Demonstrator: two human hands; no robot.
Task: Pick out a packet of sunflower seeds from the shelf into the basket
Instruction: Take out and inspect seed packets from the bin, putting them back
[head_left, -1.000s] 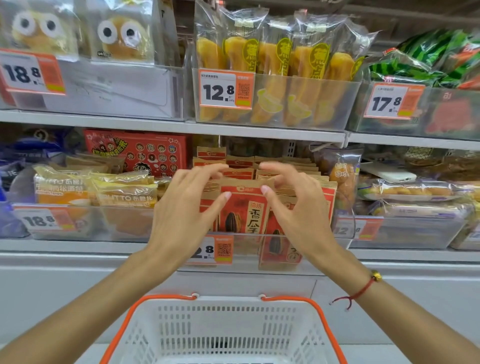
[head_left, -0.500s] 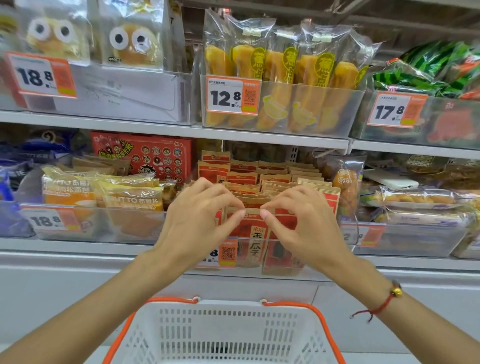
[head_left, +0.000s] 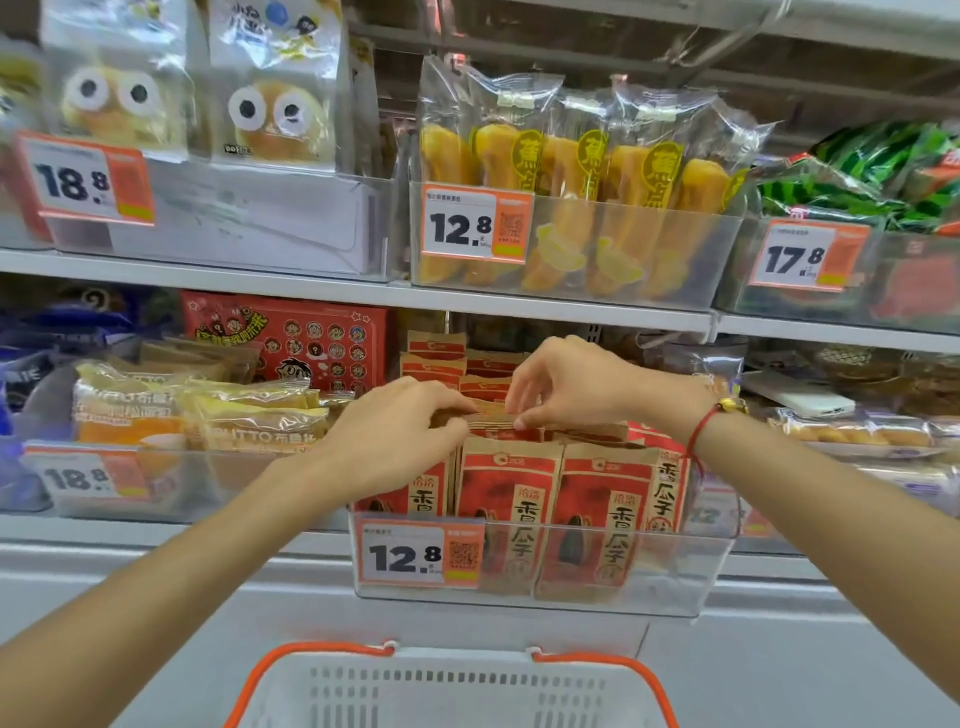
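The seed packet (head_left: 491, 420) I am taking stands in the second row of the clear bin (head_left: 623, 577) on the lower shelf, behind the front packets (head_left: 556, 499). Only its brown top edge shows. My left hand (head_left: 400, 441) lies over this edge from the left, with the fingers curled on it and the thumb under, so it grips the packet top. My right hand (head_left: 576, 387) comes from the right; its thumb and first finger pinch the same brown edge, and the other fingers are bent above it. A red string (head_left: 701, 428) is around my right wrist. More packets of the same kind stand behind, deeper in the bin. A price tag (head_left: 421, 553) with 12.8 is on the bin front. To the left is a bin with yellow bread bags (head_left: 249, 421). The white basket (head_left: 452, 691) with orange handles (head_left: 322, 649) is below, near me, in front of the shelf.
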